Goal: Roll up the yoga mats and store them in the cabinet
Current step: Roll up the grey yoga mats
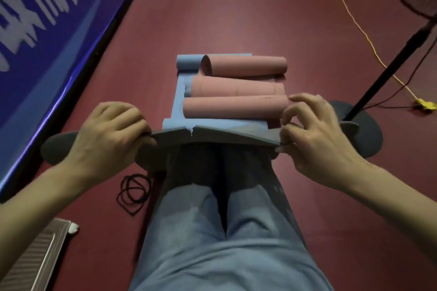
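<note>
The left hand point(111, 134) and right hand point(314, 134) each grip an end of the grey mat point(212, 136), fingers curled over its near edge, holding it between them above the red floor point(236, 19). Just beyond it, the pink mat point(236, 106) lies loosely curled on the blue mat point(186, 61).

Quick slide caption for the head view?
Both hands, left and right, grip the grey mat edge before curled pink-and-blue mats.

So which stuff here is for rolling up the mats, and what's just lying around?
For the job: blue mat, its grey edge held by left hand and right hand; pink rolls.
Just lying about: black bands, fan stand, yellow cord.
</note>
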Demonstrator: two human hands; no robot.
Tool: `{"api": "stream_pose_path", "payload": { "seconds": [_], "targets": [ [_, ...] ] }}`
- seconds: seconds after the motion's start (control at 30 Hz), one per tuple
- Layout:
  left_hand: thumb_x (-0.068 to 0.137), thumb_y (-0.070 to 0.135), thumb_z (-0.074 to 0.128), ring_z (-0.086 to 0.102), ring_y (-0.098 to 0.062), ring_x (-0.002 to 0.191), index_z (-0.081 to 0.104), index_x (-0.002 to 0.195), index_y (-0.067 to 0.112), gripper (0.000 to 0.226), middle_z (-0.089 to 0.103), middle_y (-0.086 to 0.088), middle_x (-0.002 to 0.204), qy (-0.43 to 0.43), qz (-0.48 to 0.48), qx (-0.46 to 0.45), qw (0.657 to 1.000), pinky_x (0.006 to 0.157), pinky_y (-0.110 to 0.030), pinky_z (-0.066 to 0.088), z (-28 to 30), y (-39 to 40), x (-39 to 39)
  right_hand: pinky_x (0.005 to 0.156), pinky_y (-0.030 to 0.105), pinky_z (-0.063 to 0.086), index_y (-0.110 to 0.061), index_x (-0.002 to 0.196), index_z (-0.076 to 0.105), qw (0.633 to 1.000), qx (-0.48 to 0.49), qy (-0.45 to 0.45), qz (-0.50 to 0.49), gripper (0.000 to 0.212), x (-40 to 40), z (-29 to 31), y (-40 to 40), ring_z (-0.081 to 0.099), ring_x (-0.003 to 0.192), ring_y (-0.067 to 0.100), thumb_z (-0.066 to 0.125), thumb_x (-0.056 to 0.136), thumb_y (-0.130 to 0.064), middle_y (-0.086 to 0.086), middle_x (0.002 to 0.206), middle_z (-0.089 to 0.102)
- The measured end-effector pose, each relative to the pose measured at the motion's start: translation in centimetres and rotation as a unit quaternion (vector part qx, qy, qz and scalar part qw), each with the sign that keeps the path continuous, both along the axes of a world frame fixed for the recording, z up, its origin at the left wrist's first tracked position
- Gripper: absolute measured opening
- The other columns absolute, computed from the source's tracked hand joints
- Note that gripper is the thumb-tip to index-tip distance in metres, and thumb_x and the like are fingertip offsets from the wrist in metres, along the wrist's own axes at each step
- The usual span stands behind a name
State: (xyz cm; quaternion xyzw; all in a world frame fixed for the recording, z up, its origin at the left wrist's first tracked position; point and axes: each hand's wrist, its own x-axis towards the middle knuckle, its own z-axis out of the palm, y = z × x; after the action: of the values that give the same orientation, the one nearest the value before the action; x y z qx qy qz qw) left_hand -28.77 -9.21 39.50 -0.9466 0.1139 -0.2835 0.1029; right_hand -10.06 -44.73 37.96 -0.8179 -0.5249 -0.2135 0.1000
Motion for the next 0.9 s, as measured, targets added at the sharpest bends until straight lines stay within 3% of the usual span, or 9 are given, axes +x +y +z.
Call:
{"api": "stream_pose_path", "payload": {
  "seconds": [0.17, 0.3, 0.37, 0.47, 0.57, 0.7, 0.8, 0.9],
  "targets": [
    [0.098, 0.022, 0.062, 0.067, -0.035, 0.088, 0.072, 0.081, 0.005, 0.025, 0.067, -0.011, 0.088, 0.0, -0.022, 0.009, 1.0, 0.097, -0.051, 0.05, -0.4, -4.3, -6.6, 0.102, 0.074, 0.029, -0.008, 0.075, 0.065, 0.998, 0.016, 0.031, -0.054, 0.026, -7.1, -0.7, -3.9, 0.049, 0.125, 0.046, 0.088, 0.067, -0.016, 0.01, 0.105, 0.06],
    [0.099, 0.02, 0.063, 0.067, -0.035, 0.079, 0.07, 0.078, 0.004, 0.027, 0.066, -0.012, 0.083, -0.008, 0.025, -0.022, 0.999, 0.105, -0.051, 0.047, -1.4, -8.7, -13.0, 0.103, 0.074, 0.027, -0.006, 0.073, 0.067, 0.995, 0.05, 0.045, -0.079, 0.024, -13.3, -1.5, -6.7, 0.048, 0.122, 0.046, 0.088, 0.066, -0.013, 0.01, 0.103, 0.061],
    [0.097, 0.018, 0.062, 0.062, -0.037, 0.075, 0.069, 0.075, 0.002, 0.028, 0.061, -0.014, 0.078, 0.016, 0.038, -0.078, 0.996, 0.107, -0.048, 0.045, -2.5, -11.3, -17.2, 0.104, 0.072, 0.026, -0.008, 0.071, 0.065, 0.991, 0.077, 0.065, -0.085, 0.02, -17.2, -2.0, -9.0, 0.047, 0.122, 0.044, 0.084, 0.071, -0.014, 0.006, 0.101, 0.061],
    [0.094, 0.018, 0.061, 0.058, -0.036, 0.078, 0.069, 0.075, 0.0, 0.027, 0.058, -0.012, 0.08, 0.037, 0.079, -0.193, 0.977, 0.1, -0.049, 0.048, -6.1, -14.8, -23.1, 0.101, 0.068, 0.031, -0.015, 0.069, 0.063, 0.982, 0.112, 0.122, -0.086, 0.017, -22.5, -4.2, -11.1, 0.047, 0.12, 0.038, 0.078, 0.066, -0.022, 0.001, 0.099, 0.062],
    [0.094, 0.028, 0.058, 0.053, -0.028, 0.081, 0.064, 0.076, 0.008, 0.028, 0.054, 0.0, 0.084, 0.097, 0.143, -0.279, 0.945, 0.08, -0.042, 0.045, -10.7, -15.0, -25.5, 0.105, 0.065, 0.027, -0.024, 0.073, 0.057, 0.977, 0.045, 0.197, -0.073, 0.023, -24.0, -7.7, -10.9, 0.046, 0.123, 0.033, 0.079, 0.066, -0.024, -0.007, 0.101, 0.057],
    [0.094, 0.034, 0.053, 0.055, -0.02, 0.095, 0.063, 0.082, 0.013, 0.026, 0.057, 0.008, 0.094, 0.109, 0.17, -0.377, 0.904, 0.083, -0.034, 0.041, -13.6, -14.6, -24.8, 0.109, 0.058, 0.023, -0.03, 0.081, 0.05, 0.964, 0.037, 0.26, -0.039, 0.026, -22.2, -8.4, -10.5, 0.048, 0.126, 0.021, 0.075, 0.075, -0.027, -0.019, 0.093, 0.053],
    [0.096, 0.041, 0.049, 0.053, -0.007, 0.088, 0.06, 0.085, 0.026, 0.022, 0.056, 0.023, 0.09, 0.125, 0.19, -0.396, 0.89, 0.077, -0.035, 0.038, -13.5, -13.9, -23.7, 0.111, 0.059, 0.025, -0.029, 0.085, 0.055, 0.965, 0.071, 0.251, -0.039, 0.019, -20.6, -8.0, -10.1, 0.057, 0.112, 0.012, 0.073, 0.078, -0.028, -0.02, 0.086, 0.055],
    [0.09, 0.052, 0.05, 0.057, -0.004, 0.076, 0.061, 0.077, 0.033, 0.026, 0.063, 0.021, 0.079, 0.152, 0.221, -0.451, 0.851, 0.069, -0.039, 0.043, -12.8, -13.0, -21.8, 0.114, 0.05, 0.029, -0.031, 0.088, 0.053, 0.955, 0.087, 0.282, -0.037, 0.021, -18.9, -8.4, -9.6, 0.059, 0.086, 0.005, 0.072, 0.081, -0.029, -0.017, 0.08, 0.057]
  ]
}}
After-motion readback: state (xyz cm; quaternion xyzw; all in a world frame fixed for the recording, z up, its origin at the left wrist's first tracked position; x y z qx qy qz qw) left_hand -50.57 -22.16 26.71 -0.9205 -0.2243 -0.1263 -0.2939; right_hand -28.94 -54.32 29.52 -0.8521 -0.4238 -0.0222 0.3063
